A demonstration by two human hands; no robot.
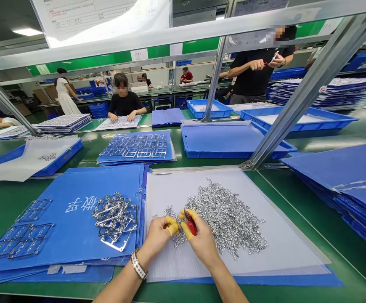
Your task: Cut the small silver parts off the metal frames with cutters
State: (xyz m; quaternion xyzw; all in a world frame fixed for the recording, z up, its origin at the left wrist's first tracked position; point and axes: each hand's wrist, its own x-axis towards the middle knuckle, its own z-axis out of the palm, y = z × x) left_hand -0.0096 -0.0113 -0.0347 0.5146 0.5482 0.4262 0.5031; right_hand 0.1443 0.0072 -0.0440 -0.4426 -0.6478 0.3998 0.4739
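While both forearms reach in from below, the left hand (157,240) pinches its yellow-cotted fingertips (172,223) together, any held piece too small to tell. The right hand (202,242) closes on red-handled nippers (191,224), blades hidden, over a heap of silver metal parts (224,214) on a white sheet (284,235), beside tangled metal frames (115,216) on a blue folder (59,235).
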